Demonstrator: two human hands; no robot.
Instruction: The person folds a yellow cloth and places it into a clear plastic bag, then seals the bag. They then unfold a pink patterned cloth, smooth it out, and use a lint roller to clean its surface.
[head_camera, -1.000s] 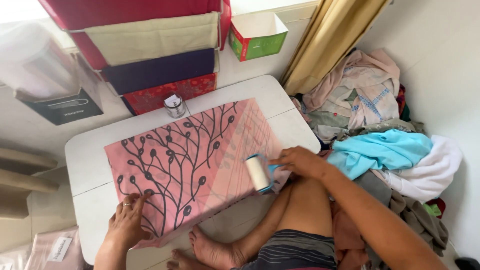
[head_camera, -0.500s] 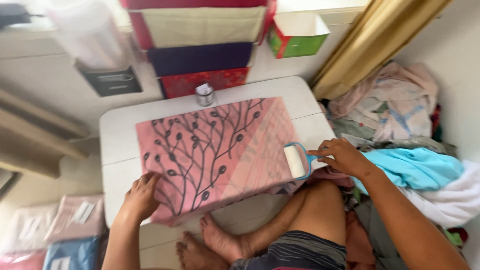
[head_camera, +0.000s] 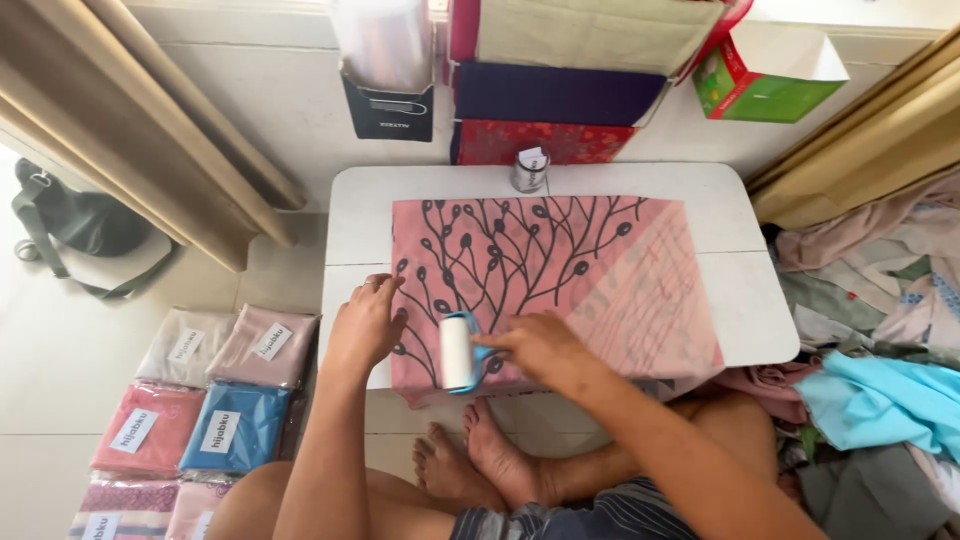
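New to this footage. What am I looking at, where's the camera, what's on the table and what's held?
There is no machine here: a seated person works with two bare hands, and the single camera sits on their head, looking down, so the arms enter from the bottom. On the low white table lies a folded pink cloth printed with dark branches, with a small jar behind it. The right hand grips a lint roller resting on the cloth's near edge. The left hand lies flat on the cloth beside it. Packed cloths lie on the floor to the left, loose clothes to the right.
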